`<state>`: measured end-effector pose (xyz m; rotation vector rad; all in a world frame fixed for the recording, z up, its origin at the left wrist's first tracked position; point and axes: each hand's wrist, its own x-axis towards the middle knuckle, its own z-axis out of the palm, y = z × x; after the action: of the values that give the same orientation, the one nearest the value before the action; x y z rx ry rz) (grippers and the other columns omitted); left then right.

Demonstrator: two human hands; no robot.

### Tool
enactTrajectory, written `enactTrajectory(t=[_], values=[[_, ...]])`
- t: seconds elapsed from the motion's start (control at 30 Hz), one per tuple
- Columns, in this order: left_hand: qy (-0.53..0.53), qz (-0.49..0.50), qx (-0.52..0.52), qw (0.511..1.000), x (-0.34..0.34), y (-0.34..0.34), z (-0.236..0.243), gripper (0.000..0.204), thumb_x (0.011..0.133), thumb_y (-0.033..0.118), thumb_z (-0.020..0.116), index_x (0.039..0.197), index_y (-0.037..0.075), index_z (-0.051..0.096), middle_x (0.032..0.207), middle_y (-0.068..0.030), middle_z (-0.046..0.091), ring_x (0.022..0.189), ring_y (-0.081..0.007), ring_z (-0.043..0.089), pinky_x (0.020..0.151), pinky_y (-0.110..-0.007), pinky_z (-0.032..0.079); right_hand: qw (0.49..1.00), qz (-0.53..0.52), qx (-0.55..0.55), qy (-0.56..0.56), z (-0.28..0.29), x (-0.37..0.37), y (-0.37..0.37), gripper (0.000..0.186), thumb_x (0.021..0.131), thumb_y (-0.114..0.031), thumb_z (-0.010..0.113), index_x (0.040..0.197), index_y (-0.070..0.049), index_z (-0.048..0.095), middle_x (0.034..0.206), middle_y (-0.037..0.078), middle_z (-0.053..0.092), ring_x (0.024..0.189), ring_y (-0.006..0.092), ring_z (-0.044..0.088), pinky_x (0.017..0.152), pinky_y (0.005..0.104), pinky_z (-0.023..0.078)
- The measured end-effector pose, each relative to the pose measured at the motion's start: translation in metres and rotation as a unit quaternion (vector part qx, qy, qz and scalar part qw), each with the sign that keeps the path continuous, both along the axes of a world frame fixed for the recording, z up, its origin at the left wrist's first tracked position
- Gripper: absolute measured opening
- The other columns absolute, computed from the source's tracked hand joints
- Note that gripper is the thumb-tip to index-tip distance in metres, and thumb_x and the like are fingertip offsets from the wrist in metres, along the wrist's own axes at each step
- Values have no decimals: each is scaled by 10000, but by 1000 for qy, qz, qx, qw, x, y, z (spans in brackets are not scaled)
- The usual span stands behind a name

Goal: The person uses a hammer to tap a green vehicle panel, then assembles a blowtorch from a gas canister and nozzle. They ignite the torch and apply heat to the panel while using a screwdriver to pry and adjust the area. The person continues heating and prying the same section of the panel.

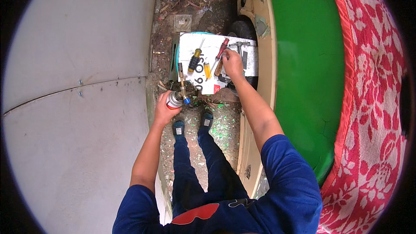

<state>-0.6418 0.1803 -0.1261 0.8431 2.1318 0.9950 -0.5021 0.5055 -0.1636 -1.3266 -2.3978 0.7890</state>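
Note:
My left hand [164, 112] is wrapped round the canister of a gas torch [174, 99], whose brass burner tube [182, 80] points up and away and whose blue knob faces right. Over a white printed board [186, 47], my right hand [234, 65] has its fingers drawn together at a wooden-handled tool [219, 67]; what they pinch is hidden. Just left of those fingers lies a red-handled screwdriver [222, 47]. A yellow lighter [207, 71] and a yellow-and-black screwdriver [195, 60] rest further left on the board. Beyond my right hand lies a metal hammer [238, 45].
A pale metal panel [82, 39] walls the left side. At right are a worn cream frame [271, 52], a green surface [307, 82] and a red patterned cloth [372, 104]. A dark tyre [242, 29] stands behind the board. Debris litters the ground [223, 141] by my feet.

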Motion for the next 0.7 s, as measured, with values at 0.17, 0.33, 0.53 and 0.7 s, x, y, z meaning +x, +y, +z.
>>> enactTrajectory(t=[0.17,0.33,0.53,0.7], values=[[-12,7,8,1000,5,-5,-3,777,601,155,873,1297,56,541,1212,-144,584,1138,-342,593,969,-411,478,996,-69,-51,24,-10,17,-10,279,832,-150,673,1092,-51,679,1026,142,684,976,351,637,864,436,507],[-17,-5,-21,1000,9,-10,-7,818,592,159,884,1317,41,524,1249,-151,563,1168,-317,572,1009,-389,454,988,-100,-116,14,-15,32,-36,302,835,-194,689,1103,-55,673,976,131,696,924,347,663,814,443,518],[-34,5,-10,999,14,-10,-3,798,593,156,884,1303,45,537,1237,-152,569,1165,-323,574,1003,-389,456,976,-160,-147,23,-21,33,-41,297,835,-220,694,1088,-66,682,941,120,695,919,322,671,807,423,522],[-12,-23,-20,999,18,-8,1,773,608,150,875,1297,43,542,1216,-148,579,1150,-319,584,987,-389,464,975,-156,-154,15,-27,42,-48,296,834,-223,697,1078,-56,685,944,125,694,893,319,668,800,420,521]])
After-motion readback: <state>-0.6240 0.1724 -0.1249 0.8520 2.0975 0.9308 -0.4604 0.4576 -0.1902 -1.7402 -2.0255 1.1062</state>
